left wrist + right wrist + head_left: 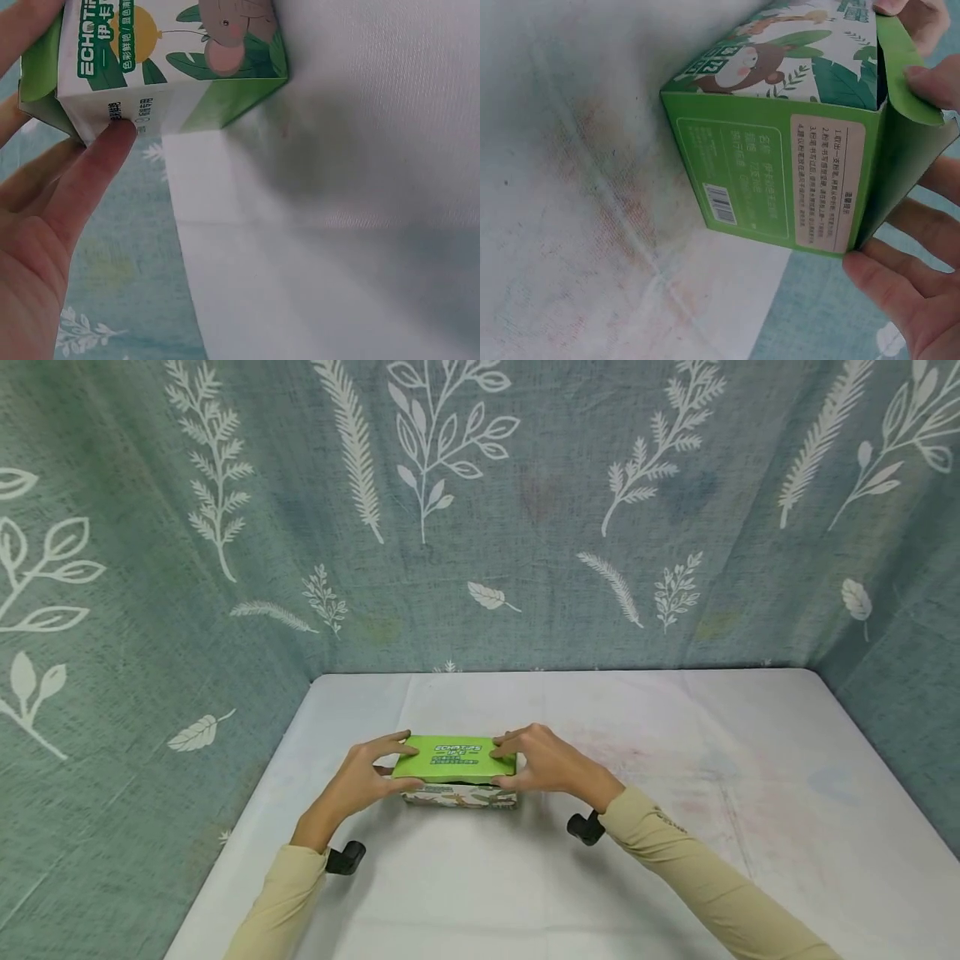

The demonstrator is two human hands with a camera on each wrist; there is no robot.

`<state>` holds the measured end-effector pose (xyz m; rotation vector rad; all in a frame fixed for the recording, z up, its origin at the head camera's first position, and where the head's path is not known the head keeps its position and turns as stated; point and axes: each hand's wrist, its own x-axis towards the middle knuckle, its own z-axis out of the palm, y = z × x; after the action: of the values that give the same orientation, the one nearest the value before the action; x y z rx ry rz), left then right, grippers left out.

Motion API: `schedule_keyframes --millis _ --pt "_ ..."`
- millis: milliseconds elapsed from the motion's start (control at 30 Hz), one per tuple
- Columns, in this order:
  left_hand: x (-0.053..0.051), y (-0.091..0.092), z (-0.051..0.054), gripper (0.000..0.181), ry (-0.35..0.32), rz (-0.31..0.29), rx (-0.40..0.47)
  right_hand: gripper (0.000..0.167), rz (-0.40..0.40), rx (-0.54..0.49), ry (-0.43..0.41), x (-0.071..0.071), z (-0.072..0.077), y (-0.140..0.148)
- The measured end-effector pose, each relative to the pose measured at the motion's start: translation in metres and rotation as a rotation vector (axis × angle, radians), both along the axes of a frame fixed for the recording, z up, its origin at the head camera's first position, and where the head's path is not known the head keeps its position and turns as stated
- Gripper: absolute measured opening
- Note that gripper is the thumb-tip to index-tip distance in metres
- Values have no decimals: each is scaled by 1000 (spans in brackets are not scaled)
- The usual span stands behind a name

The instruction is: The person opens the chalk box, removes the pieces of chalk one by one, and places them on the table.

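A cardboard box (459, 796) stands on the white-covered table, its animal-and-leaf printed side facing the person. Its green lid (454, 772) carries white lettering and is not flush: a dark gap shows under its front edge, and in the right wrist view a green flap (901, 56) stands away from the box wall. My left hand (358, 783) grips the lid's left end, thumb in front and fingers over the top. At the right end my right hand (553, 763) grips the lid the same way. The box's inside is hidden.
The white table (637, 877) has faint reddish stains to the right of the box. A patterned green curtain (547, 577) hangs behind the table and along both sides. Black wrist cameras (347, 858) hang below both wrists.
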<state>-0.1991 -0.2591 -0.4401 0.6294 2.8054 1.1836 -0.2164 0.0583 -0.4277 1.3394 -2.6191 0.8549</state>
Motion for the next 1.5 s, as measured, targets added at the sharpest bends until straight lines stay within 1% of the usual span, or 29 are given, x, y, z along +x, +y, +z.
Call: schedule_keyframes --millis 133,267,433,533,667,800,867,933,1000,1033,1133,1200,1233,1267,1333,1433,1467,1500 --pt "1 -1 -3 54 19 9 38 40 -1 -52 -40 0 -2 2" --pt "0 -2 -4 48 6 25 99 41 -30 -92 -105 0 -7 4" --pt "-1 -3 -3 47 -33 59 140 42 -70 -165 -197 1 -13 7" --pt "0 -4 -4 51 -67 76 167 43 -96 -195 -224 3 -16 8" --pt "4 -6 -8 56 -112 137 215 41 -154 -250 -241 7 -18 9" --pt "6 -7 -9 51 -92 209 242 38 -209 -370 -241 9 -19 10" --pt "7 -6 -10 45 -69 232 252 38 -220 -439 -249 10 -20 10" --pt "7 -6 -11 41 -51 248 268 39 -221 -503 -275 11 -20 10" --pt "7 -5 -11 35 -42 239 300 39 -210 -569 -315 13 -21 10" --pt "7 -5 -10 33 -38 233 314 37 -203 -594 -327 15 -18 10" --pt "15 2 3 33 1 216 314 30 -209 -640 -382 24 -7 10" --pt "20 6 12 35 29 213 298 23 -217 -646 -414 31 1 9" --pt "22 8 16 36 45 210 289 20 -216 -640 -415 32 0 8" --pt "22 9 16 38 59 212 277 19 -221 -629 -417 31 -3 8" --pt "17 8 8 42 69 203 275 18 -220 -610 -401 29 -12 6" --pt "8 5 -6 50 83 183 247 30 -210 -576 -355 22 -29 3" --pt "6 5 -9 54 86 175 233 35 -213 -558 -344 22 -30 2" --pt "5 6 -10 57 94 163 214 39 -208 -547 -338 22 -30 1"
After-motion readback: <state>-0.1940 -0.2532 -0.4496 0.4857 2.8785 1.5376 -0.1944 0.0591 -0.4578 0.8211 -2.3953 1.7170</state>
